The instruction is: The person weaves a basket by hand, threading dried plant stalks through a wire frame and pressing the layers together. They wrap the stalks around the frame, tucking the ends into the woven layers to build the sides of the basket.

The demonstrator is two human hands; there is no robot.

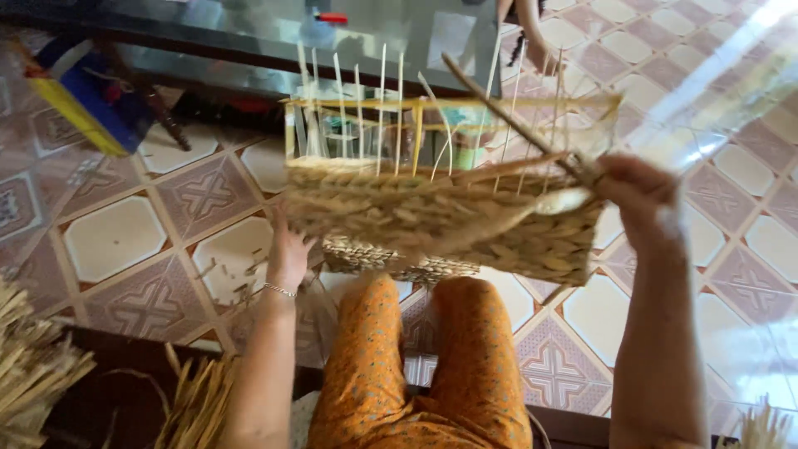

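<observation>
A half-woven straw basket (440, 220) on a yellow frame rests over my knees in orange trousers, with several thin white upright ribs (382, 108) sticking out of its top. My left hand (287, 249) is at the basket's left end, fingers behind the weave, a thin bracelet on the wrist. My right hand (636, 195) is at the right end and pinches a long straw strand (507, 116) that slants up to the left across the ribs.
Bundles of dry straw (33, 366) lie at the lower left and some at the lower right. A dark glass-topped table (249, 37) stands ahead, with a blue and yellow thing (79, 96) at its left. The floor is patterned tile, with straw scraps.
</observation>
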